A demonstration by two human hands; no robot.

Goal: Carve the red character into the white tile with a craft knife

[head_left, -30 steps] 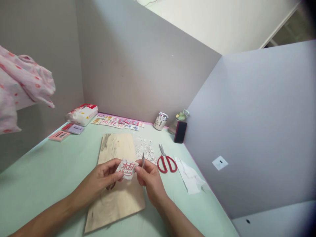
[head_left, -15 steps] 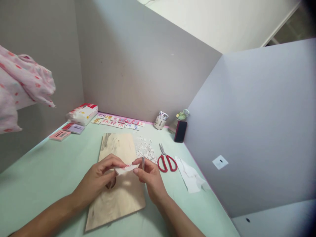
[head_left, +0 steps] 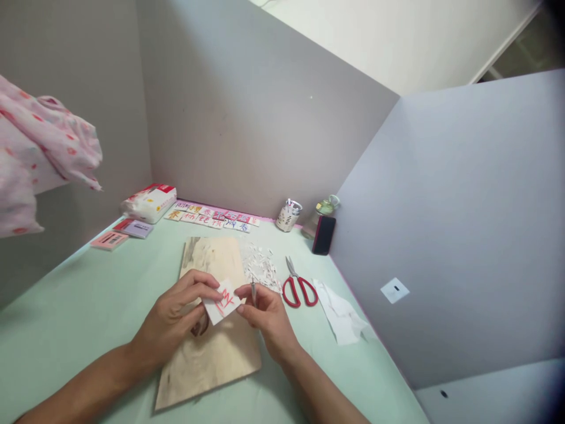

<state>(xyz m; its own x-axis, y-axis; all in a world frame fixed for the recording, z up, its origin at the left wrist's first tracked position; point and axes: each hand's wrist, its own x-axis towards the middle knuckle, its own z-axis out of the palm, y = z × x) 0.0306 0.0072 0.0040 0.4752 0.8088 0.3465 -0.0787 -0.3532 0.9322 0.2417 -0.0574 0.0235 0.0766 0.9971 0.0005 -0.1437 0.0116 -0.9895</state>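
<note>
Head view: both hands over the wooden board (head_left: 212, 347), which lies flat on the pale green table (head_left: 88, 294). Left hand (head_left: 172, 318) pinches the small paper piece (head_left: 223, 301) at its left edge, thumb under, fingers curled on top. Right hand (head_left: 265, 315) pinches the paper's right corner with thumb and forefinger, and the same fist is closed round a thin craft knife (head_left: 253, 290), blade end pointing up past the knuckles. Paper is white, roughly square, tilted toward the camera, lifted just off the board; red strokes of a character show on its face, part cut away, exact shape too small to tell. Just right of the board: a heap of white paper scraps (head_left: 260, 268), then red-handled scissors (head_left: 296, 285), blades shut, then a crumpled white sheet (head_left: 342, 315). Along the back wall: a row of character cards (head_left: 212, 218), a small cup (head_left: 286, 217), a dark phone (head_left: 323, 234). Far left: a tissue pack (head_left: 149, 202).
</note>
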